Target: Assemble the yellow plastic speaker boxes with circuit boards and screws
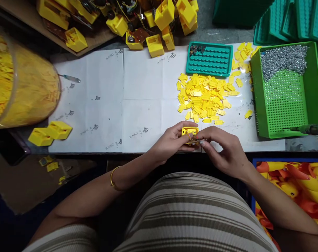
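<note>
My left hand (171, 140) and my right hand (224, 150) meet at the table's near edge, both closed around a small yellow plastic housing (189, 132) with thin wires showing at its side. The left fingers wrap it from the left. The right fingertips pinch at its lower right corner. Just beyond the hands lies a heap of small flat yellow plastic pieces (204, 96) on the white paper sheets (138, 101) covering the table.
A teal slotted tray (210, 60) sits behind the heap. A green basket (313, 87) with metal screws stands at right, an electric screwdriver (312, 129) before it. A clear tub of yellow parts (19, 87) lies left, two yellow housings (50, 133) near it, more housings (153, 21) at back.
</note>
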`<move>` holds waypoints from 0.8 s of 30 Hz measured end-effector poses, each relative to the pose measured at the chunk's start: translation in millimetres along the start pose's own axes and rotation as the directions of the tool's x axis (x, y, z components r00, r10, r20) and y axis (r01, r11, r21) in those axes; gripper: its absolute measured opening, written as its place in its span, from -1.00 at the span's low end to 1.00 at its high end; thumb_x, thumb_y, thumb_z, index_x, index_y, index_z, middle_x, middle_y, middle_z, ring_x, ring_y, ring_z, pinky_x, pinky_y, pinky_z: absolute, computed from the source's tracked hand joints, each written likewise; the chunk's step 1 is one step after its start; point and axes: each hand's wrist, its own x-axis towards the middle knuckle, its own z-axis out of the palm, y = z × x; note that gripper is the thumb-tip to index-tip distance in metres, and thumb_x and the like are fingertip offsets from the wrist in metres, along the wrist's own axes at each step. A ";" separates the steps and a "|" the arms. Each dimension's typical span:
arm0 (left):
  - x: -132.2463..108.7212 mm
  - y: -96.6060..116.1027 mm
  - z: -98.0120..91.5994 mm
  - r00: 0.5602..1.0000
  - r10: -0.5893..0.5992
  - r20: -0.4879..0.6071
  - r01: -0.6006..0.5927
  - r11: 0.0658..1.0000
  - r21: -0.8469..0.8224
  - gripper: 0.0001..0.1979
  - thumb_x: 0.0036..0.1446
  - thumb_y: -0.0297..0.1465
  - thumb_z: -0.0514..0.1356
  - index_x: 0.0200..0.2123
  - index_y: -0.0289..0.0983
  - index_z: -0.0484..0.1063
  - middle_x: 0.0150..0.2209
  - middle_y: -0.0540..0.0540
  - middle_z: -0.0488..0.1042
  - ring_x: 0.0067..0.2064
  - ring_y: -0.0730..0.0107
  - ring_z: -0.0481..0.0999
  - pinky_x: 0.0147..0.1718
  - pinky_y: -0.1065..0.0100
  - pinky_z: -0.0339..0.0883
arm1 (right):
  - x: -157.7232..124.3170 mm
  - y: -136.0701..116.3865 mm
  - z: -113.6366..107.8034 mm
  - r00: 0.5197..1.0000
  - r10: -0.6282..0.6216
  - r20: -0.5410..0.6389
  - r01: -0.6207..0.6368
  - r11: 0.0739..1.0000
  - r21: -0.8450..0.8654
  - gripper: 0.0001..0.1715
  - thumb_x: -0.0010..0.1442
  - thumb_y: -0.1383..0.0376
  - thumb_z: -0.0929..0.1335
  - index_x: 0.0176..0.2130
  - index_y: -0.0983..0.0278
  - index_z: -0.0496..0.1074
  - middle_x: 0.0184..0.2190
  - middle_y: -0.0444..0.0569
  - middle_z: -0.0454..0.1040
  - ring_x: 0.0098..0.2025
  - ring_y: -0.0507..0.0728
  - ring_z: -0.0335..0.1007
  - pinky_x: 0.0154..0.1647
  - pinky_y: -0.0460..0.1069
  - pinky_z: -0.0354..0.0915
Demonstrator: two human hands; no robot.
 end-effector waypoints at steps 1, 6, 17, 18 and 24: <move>-1.1 0.8 -0.6 1.000 -0.007 0.002 0.007 1.000 -0.025 -0.68 0.10 -0.40 0.24 -0.05 -0.23 0.36 -0.32 -0.02 0.50 -0.30 0.45 0.54 -0.20 0.34 0.44 | -1.3 0.2 1.0 0.999 -0.029 0.029 0.030 0.999 -0.020 -0.80 0.27 0.41 0.24 -0.11 0.25 0.37 -0.20 -0.02 0.51 -0.14 0.06 0.42 -0.10 -0.03 0.36; -8.2 7.6 -4.0 0.995 -0.074 0.067 0.083 0.985 -0.151 -0.58 0.02 -0.59 0.19 -0.02 -0.21 0.38 -0.26 -0.02 0.50 -0.27 0.48 0.51 -0.16 0.39 0.37 | -3.0 -3.1 0.8 0.981 -0.053 0.184 0.096 0.968 -0.234 -0.76 0.26 0.43 0.21 -0.09 0.27 0.34 -0.16 0.02 0.51 -0.14 0.11 0.43 -0.17 0.00 0.36; -15.1 6.9 -0.7 0.992 -0.066 0.108 0.087 0.975 -0.205 -0.68 0.12 -0.53 0.13 -0.04 -0.23 0.40 -0.31 -0.02 0.48 -0.36 0.51 0.45 -0.30 0.41 0.34 | -5.6 -17.6 -8.9 0.945 -0.058 0.321 0.201 0.878 -0.435 -0.82 0.26 0.40 0.22 -0.16 0.26 0.37 -0.24 0.00 0.52 -0.13 0.18 0.32 -0.22 0.05 0.30; -15.0 6.5 0.3 0.992 -0.065 0.109 0.086 0.976 -0.201 -0.68 0.11 -0.52 0.14 -0.04 -0.23 0.39 -0.33 -0.01 0.47 -0.38 0.52 0.44 -0.32 0.42 0.34 | -6.8 -18.3 -9.2 0.943 -0.061 0.328 0.211 0.870 -0.445 -0.82 0.25 0.40 0.23 -0.16 0.27 0.37 -0.22 0.00 0.52 -0.12 0.19 0.31 -0.22 0.05 0.30; -15.3 6.1 6.2 0.995 -0.029 0.097 0.046 0.984 -0.174 -0.67 0.01 -0.56 0.14 -0.11 -0.24 0.37 -0.32 0.00 0.46 -0.41 0.55 0.42 -0.39 0.46 0.29 | -10.8 -19.1 -10.0 0.950 -0.158 0.268 0.266 0.859 -0.437 -0.78 0.22 0.44 0.25 -0.13 0.34 0.39 -0.18 -0.02 0.53 -0.11 0.20 0.30 -0.21 0.06 0.31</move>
